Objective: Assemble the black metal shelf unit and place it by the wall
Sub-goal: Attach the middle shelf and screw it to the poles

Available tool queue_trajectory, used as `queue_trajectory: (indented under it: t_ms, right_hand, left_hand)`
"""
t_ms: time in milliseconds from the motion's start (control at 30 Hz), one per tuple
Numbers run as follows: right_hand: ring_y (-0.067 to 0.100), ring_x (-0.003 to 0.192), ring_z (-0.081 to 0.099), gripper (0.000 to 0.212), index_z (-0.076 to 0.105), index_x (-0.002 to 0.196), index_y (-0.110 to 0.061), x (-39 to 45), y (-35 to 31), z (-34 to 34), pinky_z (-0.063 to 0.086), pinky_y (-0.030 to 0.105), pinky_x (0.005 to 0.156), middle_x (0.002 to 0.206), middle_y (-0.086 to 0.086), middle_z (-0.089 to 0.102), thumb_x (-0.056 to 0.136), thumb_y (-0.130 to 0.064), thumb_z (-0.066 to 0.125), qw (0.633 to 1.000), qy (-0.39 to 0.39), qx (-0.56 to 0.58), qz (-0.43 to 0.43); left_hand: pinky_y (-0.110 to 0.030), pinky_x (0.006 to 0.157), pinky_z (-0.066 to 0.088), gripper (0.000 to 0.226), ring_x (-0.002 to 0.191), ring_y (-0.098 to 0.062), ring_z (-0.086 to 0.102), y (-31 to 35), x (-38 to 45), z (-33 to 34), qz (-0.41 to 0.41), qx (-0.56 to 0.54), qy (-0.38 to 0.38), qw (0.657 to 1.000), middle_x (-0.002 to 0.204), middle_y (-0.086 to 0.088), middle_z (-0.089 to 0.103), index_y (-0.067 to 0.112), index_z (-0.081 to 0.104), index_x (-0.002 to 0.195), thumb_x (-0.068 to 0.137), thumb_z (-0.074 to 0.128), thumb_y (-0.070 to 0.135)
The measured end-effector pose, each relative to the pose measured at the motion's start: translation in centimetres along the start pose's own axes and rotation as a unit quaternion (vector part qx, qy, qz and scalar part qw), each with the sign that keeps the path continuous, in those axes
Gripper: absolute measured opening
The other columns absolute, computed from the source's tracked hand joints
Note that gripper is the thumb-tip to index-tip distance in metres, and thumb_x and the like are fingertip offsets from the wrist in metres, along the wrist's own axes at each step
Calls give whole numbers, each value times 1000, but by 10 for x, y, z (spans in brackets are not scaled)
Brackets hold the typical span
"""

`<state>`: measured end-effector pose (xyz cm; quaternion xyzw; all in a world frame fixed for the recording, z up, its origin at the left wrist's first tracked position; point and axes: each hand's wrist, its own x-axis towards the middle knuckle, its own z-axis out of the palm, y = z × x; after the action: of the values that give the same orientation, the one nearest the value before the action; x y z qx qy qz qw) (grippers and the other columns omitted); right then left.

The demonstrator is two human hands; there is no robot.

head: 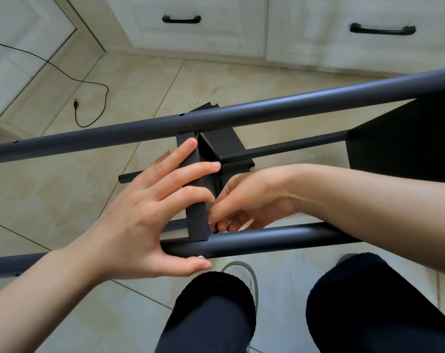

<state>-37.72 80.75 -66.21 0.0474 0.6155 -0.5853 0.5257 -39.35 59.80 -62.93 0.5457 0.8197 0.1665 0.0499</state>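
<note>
- my left hand (145, 215) lies spread over the edge of the black shelf panel (196, 215), its 4 fingers fairly straight across the panel's rim and my thumb pressed under the near tube (267, 242), right beside 1 small silver screw head (200, 256).
- my right hand (244, 202) is curled in behind the same panel, fingertips pinched together where the panel meets the near tube; what they pinch is too small and hidden for me to tell.
- the black metal shelf unit (400, 138) lies on its side across the floor in front of my knees, the panel standing on edge between its tubes.
- i count 4 dark tubes: the near one under my hands, 1 thick far tube (216, 118) crossing the whole view above them, and 2 thinner-looking lower ones, 1 (287, 146) running right to the large black panel and 1 (129, 178) ending behind my left fingers.
- the far tube shows small holes along its side and crosses in front of the top of the panel.
- 2 knees in black trousers (369, 301) sit at the bottom, with 1 pale shoe (244, 273) between them.
- beyond, on the beige tiled floor (63, 189), 1 thin black cable (89, 82) ends in a plug.
- 2 white drawers (216, 36) behind carry 2 black handles (181, 19).
</note>
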Motion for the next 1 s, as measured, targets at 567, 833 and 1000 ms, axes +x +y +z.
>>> queue_trajectory:
  t_ms: [567,833,1000]
  right_hand:
    - [4,54,55,17,67,78,-14,1,-1,-2,48,14,52,61,-5,62,94,-16,63,999,-11,34,-15]
    - [7,55,55,20,66,76,-15,2,-2,-3,49,15,54,63,-3,61,95,-14,61,998,-4,52,-31]
    - [9,59,51,15,66,78,-13,-1,-6,-6,47,17,58,65,-3,59,93,-12,63,999,-20,41,-16]
  left_hand:
    - [-50,120,28,63,155,-33,16,-4,1,-1,5,7,-2,1000,154,-2,43,16,62,117,75,72,63]
    - [-41,122,25,64,155,-31,16,-6,3,-2,3,9,-2,1000,154,1,42,15,64,114,75,70,65]
    - [-38,123,24,63,155,-30,16,-6,6,-3,3,9,-5,1000,153,1,42,15,63,114,75,70,65]
